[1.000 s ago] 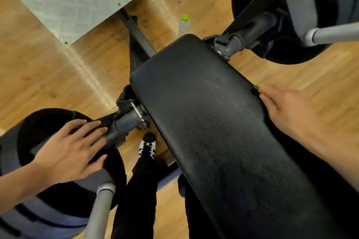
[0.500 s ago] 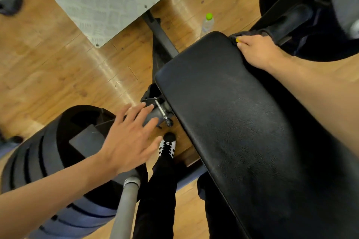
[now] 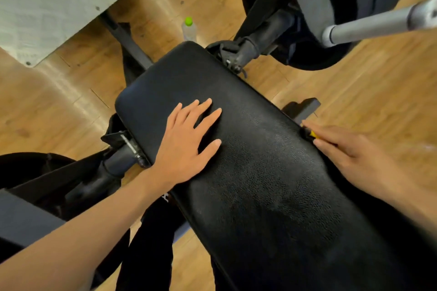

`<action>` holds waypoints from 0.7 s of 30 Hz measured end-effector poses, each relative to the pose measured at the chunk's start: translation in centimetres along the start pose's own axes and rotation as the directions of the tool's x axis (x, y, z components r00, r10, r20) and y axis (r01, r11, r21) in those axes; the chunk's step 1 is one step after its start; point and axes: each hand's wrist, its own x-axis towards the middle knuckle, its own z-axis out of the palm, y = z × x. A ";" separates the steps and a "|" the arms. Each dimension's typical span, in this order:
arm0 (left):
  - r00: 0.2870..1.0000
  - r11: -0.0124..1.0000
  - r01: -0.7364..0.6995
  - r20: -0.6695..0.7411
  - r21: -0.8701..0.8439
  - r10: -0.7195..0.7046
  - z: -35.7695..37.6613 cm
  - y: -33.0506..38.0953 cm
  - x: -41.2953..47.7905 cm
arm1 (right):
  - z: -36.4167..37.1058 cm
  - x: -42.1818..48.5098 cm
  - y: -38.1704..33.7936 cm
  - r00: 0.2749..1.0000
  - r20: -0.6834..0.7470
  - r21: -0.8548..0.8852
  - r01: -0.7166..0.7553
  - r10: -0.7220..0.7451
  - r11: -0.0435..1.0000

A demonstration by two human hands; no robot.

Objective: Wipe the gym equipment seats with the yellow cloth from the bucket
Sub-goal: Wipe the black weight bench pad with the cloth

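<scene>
Wood floor (image 3: pixel 354 92); seat (image 3: pixel 260 172) angled away leftward; left hand (image 3: pixel 186 146) splayed; right hand (image 3: pixel 350 151) pinches yellow cloth (image 3: pixel 312 134).

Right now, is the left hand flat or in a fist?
Flat: the left hand lies on the black seat, fingers straight and spread.

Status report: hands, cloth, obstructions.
Left hand flat on seat pad, in wipe path. Right hand over yellow cloth at pad's right edge, hold unclear.

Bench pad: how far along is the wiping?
Done: the yellow cloth is out, a sliver showing in the right hand. In hand: that hand is at the right edge of the bench pad; the left hand lies flat on top. Left: other seats; the pad's top, unclear.
</scene>
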 end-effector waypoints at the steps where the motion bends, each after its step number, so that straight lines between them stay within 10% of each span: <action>1: 1.000 1.000 0.001 -0.010 -0.003 -0.001 0.0 0.0 0.1 | 0.2 1.2 0.2 1.000 -0.010 -0.005 0.009 -0.009 1.000; 12: 1.000 1.000 0.019 -0.010 0.018 -0.019 0.2 0.4 0.3 | 9.1 30.4 -9.8 0.994 -0.023 -0.276 0.098 -0.108 0.956; 21: 1.000 0.999 0.018 -0.001 0.029 -0.018 0.1 -0.2 0.0 | 7.5 24.2 -7.3 0.986 -0.056 -0.124 0.149 -0.157 0.981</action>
